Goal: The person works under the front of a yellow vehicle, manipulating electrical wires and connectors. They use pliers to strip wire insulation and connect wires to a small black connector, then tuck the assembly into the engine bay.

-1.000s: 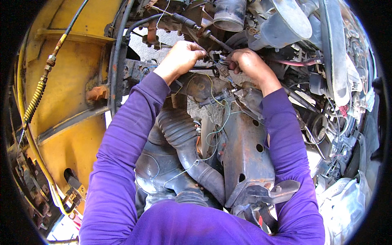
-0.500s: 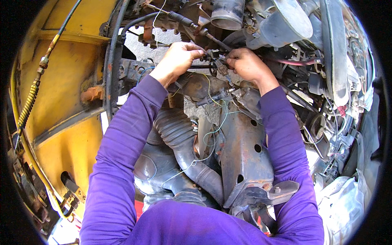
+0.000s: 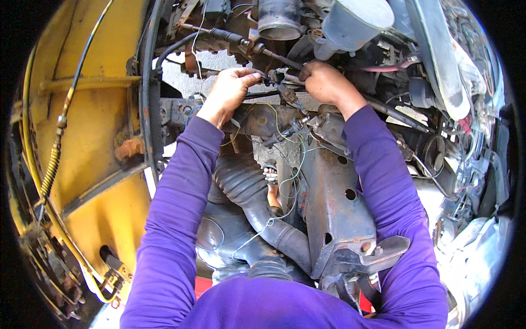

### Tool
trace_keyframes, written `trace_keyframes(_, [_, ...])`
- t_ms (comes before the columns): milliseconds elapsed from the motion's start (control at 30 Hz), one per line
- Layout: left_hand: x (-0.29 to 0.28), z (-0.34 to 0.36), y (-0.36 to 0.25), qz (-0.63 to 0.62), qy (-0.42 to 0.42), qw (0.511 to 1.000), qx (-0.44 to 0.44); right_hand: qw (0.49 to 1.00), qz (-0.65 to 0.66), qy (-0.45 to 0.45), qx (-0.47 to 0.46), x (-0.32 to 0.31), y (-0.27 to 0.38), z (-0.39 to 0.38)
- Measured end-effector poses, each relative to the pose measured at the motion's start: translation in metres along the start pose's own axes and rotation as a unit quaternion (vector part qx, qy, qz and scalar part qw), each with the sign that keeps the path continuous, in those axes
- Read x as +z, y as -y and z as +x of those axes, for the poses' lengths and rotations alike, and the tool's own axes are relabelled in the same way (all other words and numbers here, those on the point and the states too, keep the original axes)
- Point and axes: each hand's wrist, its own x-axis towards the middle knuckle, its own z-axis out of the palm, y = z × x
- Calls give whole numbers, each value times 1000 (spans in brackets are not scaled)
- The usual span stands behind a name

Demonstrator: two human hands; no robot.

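Right hand (image 3: 331, 86): since the earlier frame it has drawn up and away from the connector (image 3: 287, 94), while the view has shifted; its fingers are curled in, and whether they hold anything cannot be told;
Left hand (image 3: 229, 93): thumb and forefinger are pinched together on the dark wiring (image 3: 267, 79), with next to no gap;
Connector: the grey-brown block lies between the 2 hands, just below their fingertips;
Dark wiring: a hard tug could strain a thin lead or slip the small pinch;
Green wire (image 3: 301, 159): its slack loop could snag on a sleeve, since it trails over the ribbed hose (image 3: 240, 178);
Steel bracket (image 3: 329, 200): dark, rust-marked, with 3 round holes; its edge could scrape the right forearm close beside it;
Yellow panel (image 3: 104, 126): scuffed and stained, it fills the left side;
Ground (image 3: 216, 59): pale grey, showing through gaps
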Motion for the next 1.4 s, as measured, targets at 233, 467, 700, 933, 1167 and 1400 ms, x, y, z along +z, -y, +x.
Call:
trace_keyframes(233, [-4, 3, -2, 13, 12, 999, -51, 1000, 16, 11, 10, 1, -1, 2])
trace_keyframes(467, [-4, 1, -6, 11, 15, 998, -65, 995, 76, 61, -5, -8, 11, -2])
trace_keyframes(700, [-5, 3, -2, -44, 40, 998, -26, 995, 79, 36, -51, -3, 9, -1])
trace_keyframes(933, [-4, 2, -1, -25, 37, 998, -35, 994, 96, 25, -45, -2, 7, -1])
trace_keyframes(1167, [-2, 1, 0, -30, 24, 999, -16, 987, 156, 32, 10, -8, 19, -3])
trace_keyframes(1400, [-3, 2, 1, -24, 25, 999, -18, 992, 119, 15, -43, -2, 10, 0])
